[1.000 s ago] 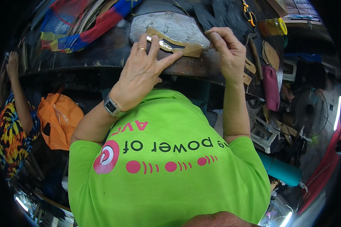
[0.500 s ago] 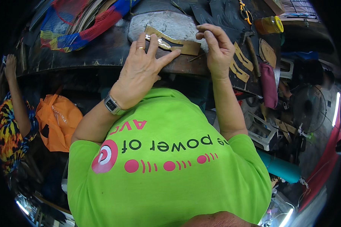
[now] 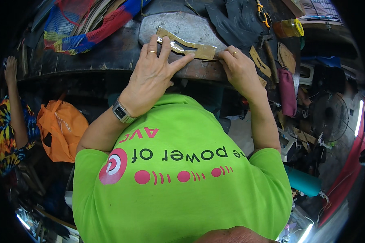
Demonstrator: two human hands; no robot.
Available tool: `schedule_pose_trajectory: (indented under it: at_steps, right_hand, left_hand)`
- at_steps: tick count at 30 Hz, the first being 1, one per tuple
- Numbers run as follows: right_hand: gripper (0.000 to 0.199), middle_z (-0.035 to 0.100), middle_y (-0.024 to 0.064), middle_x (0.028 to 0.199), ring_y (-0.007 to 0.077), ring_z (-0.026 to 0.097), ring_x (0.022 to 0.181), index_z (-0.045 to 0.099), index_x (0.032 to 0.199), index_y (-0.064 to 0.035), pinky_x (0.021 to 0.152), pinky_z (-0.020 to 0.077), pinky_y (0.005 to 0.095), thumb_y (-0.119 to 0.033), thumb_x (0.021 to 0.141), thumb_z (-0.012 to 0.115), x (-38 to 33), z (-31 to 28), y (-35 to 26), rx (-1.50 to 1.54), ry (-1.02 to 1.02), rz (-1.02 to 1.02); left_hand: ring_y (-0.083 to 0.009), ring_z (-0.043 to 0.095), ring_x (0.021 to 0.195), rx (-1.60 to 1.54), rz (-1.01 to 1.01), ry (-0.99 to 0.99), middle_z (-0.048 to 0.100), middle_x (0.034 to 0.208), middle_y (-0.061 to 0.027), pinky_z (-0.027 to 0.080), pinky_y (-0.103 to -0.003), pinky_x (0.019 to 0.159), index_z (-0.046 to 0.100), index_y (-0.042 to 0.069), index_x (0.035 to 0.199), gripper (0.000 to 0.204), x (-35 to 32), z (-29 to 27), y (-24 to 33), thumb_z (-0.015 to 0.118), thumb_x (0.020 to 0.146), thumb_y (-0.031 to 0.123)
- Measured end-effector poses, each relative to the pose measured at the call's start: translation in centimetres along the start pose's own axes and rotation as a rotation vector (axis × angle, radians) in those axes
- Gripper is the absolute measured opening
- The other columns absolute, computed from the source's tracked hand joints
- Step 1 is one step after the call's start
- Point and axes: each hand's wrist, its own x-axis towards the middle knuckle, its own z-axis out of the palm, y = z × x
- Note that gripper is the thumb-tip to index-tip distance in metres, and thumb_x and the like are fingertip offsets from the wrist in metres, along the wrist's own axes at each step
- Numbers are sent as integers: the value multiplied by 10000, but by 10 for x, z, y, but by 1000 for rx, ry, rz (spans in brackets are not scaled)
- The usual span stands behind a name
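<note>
The left hand (image 3: 152, 77) lies flat on a brown cardboard shape (image 3: 186, 43), with its fingers spread and pressing the shape down. The fingers are not curled around anything. The cardboard shape rests on a grey stone slab (image 3: 186, 26) near the front edge of the dark workbench (image 3: 89, 56).

The right hand (image 3: 239, 71) sits at the right end of the cardboard shape. Its fingers are bent and pinched close together there, but what they pinch is too small to tell.

A striped net bag (image 3: 85, 28) lies at the back left of the workbench. More brown cutouts (image 3: 259, 60) and a hammer (image 3: 270, 56) lie to the right of the slab. A yellow jar (image 3: 288, 27) stands near the back right corner. An orange bag (image 3: 61, 129) hangs below the workbench on the left.
</note>
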Motion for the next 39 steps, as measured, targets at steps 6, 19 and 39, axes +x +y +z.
schedule_pose_trajectory:
  at_steps: [6, 19, 39]
  right_hand:
    - [185, 637, 166, 950, 363, 676, 886, 629, 1063, -30, 762, 539, 427, -22, 885, 677, 10, -25, 4, 281, -29, 27]
    - [132, 749, 89, 1024, 154, 751, 945, 670, 1081, 42, 832, 604, 283, 41, 949, 664, 56, 42, -47, 1237, 352, 199]
    - [75, 731, 83, 981, 104, 686, 894, 654, 1046, 17, 779, 547, 246, 5, 972, 656, 38, 23, -44, 692, 304, 328]
  left_hand:
    - [-485, 419, 1404, 36, -1, -26, 442, 1494, -269, 327, -514, 1189, 430, 343, 1584, 892, -1, 1, 1, 846, 797, 296]
    - [-469, 399, 1418, 57, -7, 17, 442, 1499, -254, 341, -514, 1189, 447, 349, 1575, 852, 0, 6, 0, 811, 811, 250]
    - [-475, 424, 1397, 74, -14, 10, 453, 1472, -254, 343, -504, 1172, 460, 350, 1570, 754, 0, 5, 2, 737, 880, 221]
